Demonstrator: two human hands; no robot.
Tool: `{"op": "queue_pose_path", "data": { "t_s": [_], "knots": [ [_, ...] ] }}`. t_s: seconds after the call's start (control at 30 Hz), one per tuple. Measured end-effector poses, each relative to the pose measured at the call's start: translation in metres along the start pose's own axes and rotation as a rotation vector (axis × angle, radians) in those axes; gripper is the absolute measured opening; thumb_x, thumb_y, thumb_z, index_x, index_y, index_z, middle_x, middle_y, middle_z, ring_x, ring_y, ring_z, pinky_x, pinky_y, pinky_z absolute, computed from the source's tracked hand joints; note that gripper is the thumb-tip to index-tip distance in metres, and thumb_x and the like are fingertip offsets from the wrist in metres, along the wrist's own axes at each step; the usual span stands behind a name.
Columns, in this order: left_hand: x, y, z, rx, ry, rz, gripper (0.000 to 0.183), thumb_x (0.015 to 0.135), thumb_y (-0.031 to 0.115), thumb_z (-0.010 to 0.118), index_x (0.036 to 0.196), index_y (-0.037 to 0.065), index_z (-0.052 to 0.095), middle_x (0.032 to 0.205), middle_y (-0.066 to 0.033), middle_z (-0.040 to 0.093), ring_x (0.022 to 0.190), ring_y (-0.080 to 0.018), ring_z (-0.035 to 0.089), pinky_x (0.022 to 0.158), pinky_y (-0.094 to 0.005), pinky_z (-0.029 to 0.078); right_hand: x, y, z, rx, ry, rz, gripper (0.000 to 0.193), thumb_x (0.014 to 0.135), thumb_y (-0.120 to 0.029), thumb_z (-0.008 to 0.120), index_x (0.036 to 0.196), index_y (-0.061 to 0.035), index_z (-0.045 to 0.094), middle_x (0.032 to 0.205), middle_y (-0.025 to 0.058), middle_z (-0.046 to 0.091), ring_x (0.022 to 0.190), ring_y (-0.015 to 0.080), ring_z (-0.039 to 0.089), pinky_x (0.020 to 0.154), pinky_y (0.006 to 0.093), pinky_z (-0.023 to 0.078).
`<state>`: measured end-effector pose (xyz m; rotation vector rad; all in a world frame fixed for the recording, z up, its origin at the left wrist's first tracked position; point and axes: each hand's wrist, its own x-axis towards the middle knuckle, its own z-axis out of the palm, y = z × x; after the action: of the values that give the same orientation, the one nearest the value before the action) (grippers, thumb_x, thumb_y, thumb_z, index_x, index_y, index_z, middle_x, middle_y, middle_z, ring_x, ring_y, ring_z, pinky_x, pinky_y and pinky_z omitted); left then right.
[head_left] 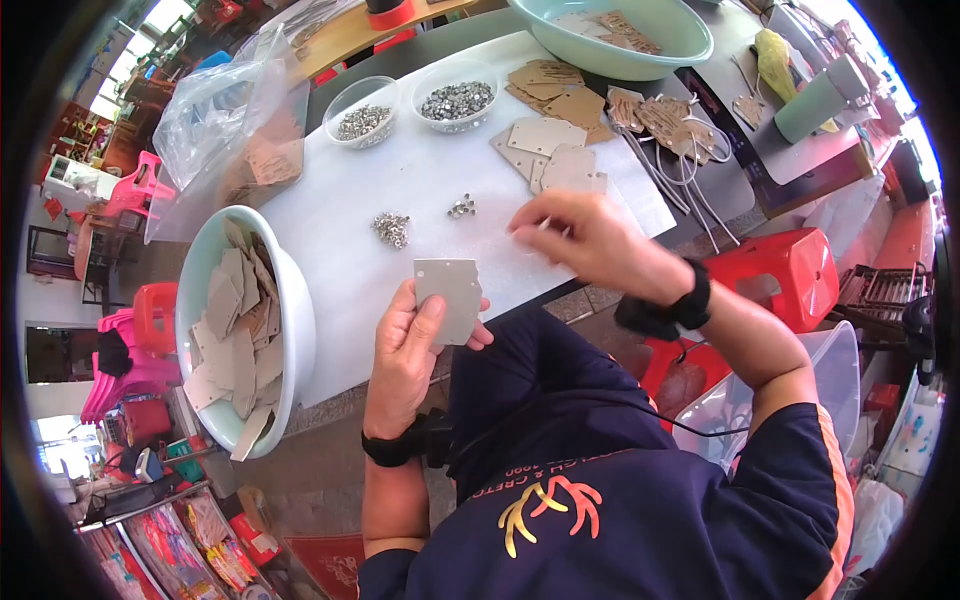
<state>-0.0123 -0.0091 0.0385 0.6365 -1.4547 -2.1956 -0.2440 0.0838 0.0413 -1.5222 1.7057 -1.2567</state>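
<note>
My left hand (412,335) is closed around a flat grey board piece (449,295), thumb on top and fingers underneath. Small holes run along the board's upper edge, and its right edge is notched. Over the white table top, my right hand (590,240) hovers with bent fingers slightly apart; nothing shows between them. Just left of it lie a few small metal fittings (462,207), and a larger heap of metal fittings (391,230) sits farther left. Similar grey boards (560,160) are stacked beyond my right hand.
A pale green basin (303,335) full of grey boards stands at the left. Two clear bowls of metal fittings (362,112) (455,94) sit at the back. Brown boards (560,95), corded brown pieces (675,130), another basin (640,65) and a green bottle (822,98) lie far right.
</note>
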Motion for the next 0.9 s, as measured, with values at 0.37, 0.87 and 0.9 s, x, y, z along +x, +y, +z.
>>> {"op": "queue_pose_path", "data": {
  "t_s": [0.37, 0.87, 0.9],
  "knots": [
    [0.009, -0.016, -0.023, -0.214, -0.086, 0.116, 0.035, 0.102, 0.022, 0.047, 0.129, 0.001, 0.045, 0.115, -0.0241, 0.061, 0.080, -0.0261, 0.065, 0.072, -0.0364, 0.050, 0.013, 0.015, -0.104, -0.612, 0.074, 0.092, 0.019, 0.088, -0.017, 0.062, 0.091, 0.0002, 0.067, 0.085, 0.0167, 0.066, 0.078, 0.0331, 0.064, 0.070, 0.0379, 0.050],
    [0.011, -0.021, -0.024, -0.240, -0.103, 0.124, 0.037, 0.101, 0.020, 0.050, 0.132, 0.000, 0.044, 0.117, -0.0233, 0.061, 0.082, -0.0268, 0.065, 0.073, -0.0376, 0.052, 0.092, 0.061, -0.127, -0.896, -0.316, -0.015, 0.051, 0.084, -0.013, 0.063, 0.134, -0.0090, 0.052, 0.132, 0.0156, 0.053, 0.112, 0.0361, 0.057, 0.093, 0.0421, 0.047],
    [0.010, -0.021, -0.024, -0.245, -0.100, 0.120, 0.037, 0.101, 0.020, 0.050, 0.132, 0.000, 0.044, 0.117, -0.0233, 0.061, 0.083, -0.0268, 0.065, 0.073, -0.0376, 0.052, 0.094, 0.056, -0.126, -0.939, -0.327, -0.014, 0.050, 0.084, -0.013, 0.064, 0.133, -0.0092, 0.053, 0.129, 0.0149, 0.055, 0.110, 0.0359, 0.057, 0.093, 0.0421, 0.048]
  ]
}}
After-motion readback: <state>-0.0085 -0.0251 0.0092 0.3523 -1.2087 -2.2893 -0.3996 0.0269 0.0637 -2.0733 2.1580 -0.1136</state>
